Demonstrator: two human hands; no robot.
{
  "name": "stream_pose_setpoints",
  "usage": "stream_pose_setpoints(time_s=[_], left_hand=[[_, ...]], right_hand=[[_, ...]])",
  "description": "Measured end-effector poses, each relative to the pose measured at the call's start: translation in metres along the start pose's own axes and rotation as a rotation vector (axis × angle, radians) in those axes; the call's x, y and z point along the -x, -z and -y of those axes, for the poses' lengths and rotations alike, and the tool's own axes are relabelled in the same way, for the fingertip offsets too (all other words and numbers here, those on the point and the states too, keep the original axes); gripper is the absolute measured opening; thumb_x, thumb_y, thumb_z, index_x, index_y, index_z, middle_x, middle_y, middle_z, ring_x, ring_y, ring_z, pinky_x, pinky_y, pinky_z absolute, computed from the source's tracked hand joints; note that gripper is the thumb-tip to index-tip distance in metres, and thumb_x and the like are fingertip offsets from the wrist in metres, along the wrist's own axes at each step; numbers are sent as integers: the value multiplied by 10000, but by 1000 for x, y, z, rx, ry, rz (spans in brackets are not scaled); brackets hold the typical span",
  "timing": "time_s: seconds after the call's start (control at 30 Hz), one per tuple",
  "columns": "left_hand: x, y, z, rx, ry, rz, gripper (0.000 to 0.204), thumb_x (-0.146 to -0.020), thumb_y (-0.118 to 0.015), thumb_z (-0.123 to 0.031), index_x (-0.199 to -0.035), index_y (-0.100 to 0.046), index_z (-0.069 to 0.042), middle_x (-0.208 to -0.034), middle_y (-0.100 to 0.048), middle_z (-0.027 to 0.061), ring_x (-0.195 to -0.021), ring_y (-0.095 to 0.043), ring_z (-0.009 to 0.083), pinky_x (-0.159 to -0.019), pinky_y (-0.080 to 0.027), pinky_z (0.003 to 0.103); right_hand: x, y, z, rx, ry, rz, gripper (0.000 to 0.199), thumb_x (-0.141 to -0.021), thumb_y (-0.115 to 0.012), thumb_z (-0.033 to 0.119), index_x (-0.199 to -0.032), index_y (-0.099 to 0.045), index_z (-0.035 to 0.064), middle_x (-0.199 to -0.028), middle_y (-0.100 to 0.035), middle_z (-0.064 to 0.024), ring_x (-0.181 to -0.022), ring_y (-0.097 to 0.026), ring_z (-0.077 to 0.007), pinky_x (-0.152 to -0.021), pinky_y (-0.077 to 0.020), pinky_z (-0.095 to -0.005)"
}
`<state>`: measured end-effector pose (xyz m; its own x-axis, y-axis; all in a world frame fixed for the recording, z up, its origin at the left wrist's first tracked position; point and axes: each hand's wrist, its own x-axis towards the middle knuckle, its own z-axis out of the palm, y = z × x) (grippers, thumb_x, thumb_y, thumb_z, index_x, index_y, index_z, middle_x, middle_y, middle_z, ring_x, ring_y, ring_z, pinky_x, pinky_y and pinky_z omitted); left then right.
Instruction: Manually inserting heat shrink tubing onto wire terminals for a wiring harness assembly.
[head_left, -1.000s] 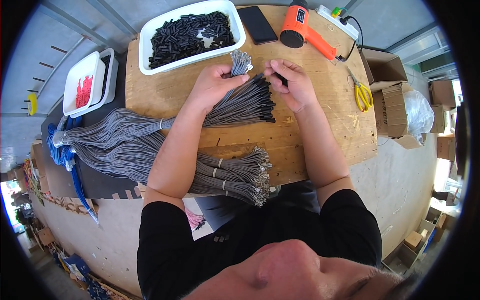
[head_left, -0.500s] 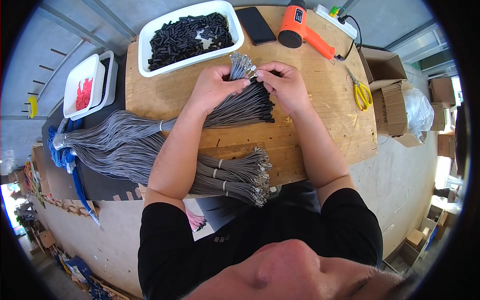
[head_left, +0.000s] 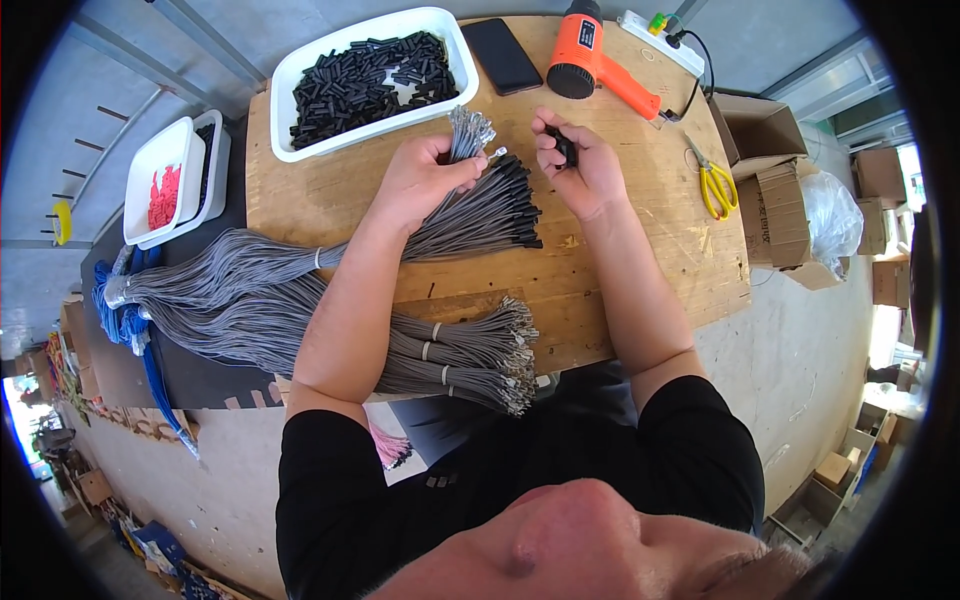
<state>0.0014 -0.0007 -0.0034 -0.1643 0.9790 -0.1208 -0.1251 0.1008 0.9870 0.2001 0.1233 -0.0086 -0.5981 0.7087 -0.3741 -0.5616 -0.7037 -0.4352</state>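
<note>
My left hand [head_left: 420, 178] is closed around a bundle of thin grey wires [head_left: 468, 132], whose bare metal-tipped ends stick up above the fingers. One wire end stands out to the right of the bundle. Below it fan out grey wires with black sleeves [head_left: 520, 205] on their ends, lying on the wooden table [head_left: 560, 270]. Apart from the bundle, my right hand [head_left: 595, 178] is curled around several short black sleeves [head_left: 564, 150], partly hidden by the fingers. Nearer me lie tied grey wire bundles [head_left: 505, 350] with metal ends.
At the back stand a white tub [head_left: 283, 110] of loose black sleeves, a black phone [head_left: 502, 57], an orange heat gun [head_left: 590, 60] and a power strip [head_left: 660, 42]. Yellow-handled scissors [head_left: 717, 188] lie at right, near cardboard boxes [head_left: 775, 215]. White trays [head_left: 160, 190] with red pieces sit left.
My right hand has moved away from the wire ends, slightly right, and its fingers have curled; black sleeves now show in its palm. My left hand still grips the bundle.
</note>
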Motion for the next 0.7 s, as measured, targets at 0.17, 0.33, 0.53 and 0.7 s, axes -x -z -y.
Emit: stream_pose_setpoints(time_s=[0.17,0.33,0.53,0.7], left_hand=[[0,1,-1,9,-5,14,138,-887,-717,-74,-976,-701,31,-774,-651,14,-685,-573,80,-643,-468,240],[-1,1,-2,31,18,-9,139,-891,-718,-81,-975,-701,28,-779,-650,14,-691,-572,79,-645,-467,239],[-2,3,0,72,33,-18,139,-892,-725,-92,-973,-704,19,-778,-647,11,-684,-566,75,-634,-464,234],[-3,5,4,52,-2,-6,152,-888,-735,-108,-965,-704,20,-780,-649,8,-682,-566,73,-627,-462,234]], right_hand=[[-9,21,-1,75,1,139,230,-1004,-433,54,-1202,-533,-5,-1040,-605,-120,-682,-481,-142,-507,-363,-221],[-4,13,-2,189,47,163,184,-1013,-441,69,-1168,-520,10,-991,-619,-124,-642,-467,-135,-478,-345,-222],[8,1,-2,347,31,254,207,-1016,-505,117,-1185,-559,11,-869,-605,-51,-589,-436,-99,-468,-320,-201],[10,-2,-4,401,17,274,254,-993,-527,119,-1155,-619,-54,-841,-563,-46,-619,-453,-93,-469,-321,-182]])
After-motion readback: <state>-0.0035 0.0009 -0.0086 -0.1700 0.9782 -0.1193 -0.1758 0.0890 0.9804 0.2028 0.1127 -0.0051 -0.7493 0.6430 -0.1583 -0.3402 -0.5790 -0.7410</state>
